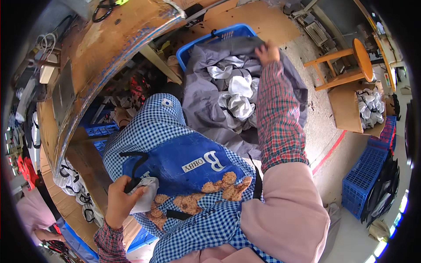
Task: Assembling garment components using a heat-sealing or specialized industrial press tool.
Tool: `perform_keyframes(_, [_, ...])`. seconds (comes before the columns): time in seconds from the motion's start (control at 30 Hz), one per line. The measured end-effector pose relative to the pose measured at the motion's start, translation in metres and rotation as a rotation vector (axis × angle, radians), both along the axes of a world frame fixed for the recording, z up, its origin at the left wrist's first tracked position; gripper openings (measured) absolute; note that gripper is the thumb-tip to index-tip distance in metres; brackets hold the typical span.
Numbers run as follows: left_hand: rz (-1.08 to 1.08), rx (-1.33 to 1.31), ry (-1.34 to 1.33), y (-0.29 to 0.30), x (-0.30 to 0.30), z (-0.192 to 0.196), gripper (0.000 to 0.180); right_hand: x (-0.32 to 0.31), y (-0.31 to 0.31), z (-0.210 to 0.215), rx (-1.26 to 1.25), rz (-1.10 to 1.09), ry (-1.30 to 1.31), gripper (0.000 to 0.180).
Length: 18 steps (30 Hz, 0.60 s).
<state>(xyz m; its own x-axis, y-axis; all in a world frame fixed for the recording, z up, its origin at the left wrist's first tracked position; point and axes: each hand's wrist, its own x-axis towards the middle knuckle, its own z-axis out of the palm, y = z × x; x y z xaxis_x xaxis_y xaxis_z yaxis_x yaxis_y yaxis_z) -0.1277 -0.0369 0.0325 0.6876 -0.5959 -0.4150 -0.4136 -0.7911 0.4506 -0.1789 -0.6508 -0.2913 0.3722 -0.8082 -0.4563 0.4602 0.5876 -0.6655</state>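
The person sits in a blue-and-white checked apron (184, 166) with a blue basket (219, 37) of grey and white fabric pieces (234, 94) just beyond the knees. The right hand (267, 52) reaches to the far side of the basket and rests on the heap; its fingers curl down into the grey cloth (245, 46), apparently pinching a fold, though the fingertips are hidden and the grip cannot be told for certain. The left hand (120, 199) lies at the lap's left edge, closed around a small white fabric piece with a black strap (142, 193), thumb on top.

These pieces look light, limp and thin; they bunch and sag instead of holding shape, and they lie tangled, so lifting one would likely drag its neighbours. A pinch at a hem or at a black strap seems the surest hold. Nothing here seems fragile or slippery.

A wooden stool (351, 61) stands to the right, near a cardboard box (348, 111) of similar pieces.
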Motion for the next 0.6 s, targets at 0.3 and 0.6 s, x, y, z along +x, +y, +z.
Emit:
perform_keyframes(0.3, [0.026, -0.081, 0.025, -0.020, 0.001, -0.007, 0.034, 0.001, 0.071, -0.007, -1.208, 0.310, 0.766, 0.021])
perform_keyframes(0.6, [0.023, -0.158, -0.043, -0.011, 0.009, 0.003, 0.030, -0.171, 0.184, -0.242, -1.162, 1.235, 1.471, 0.037])
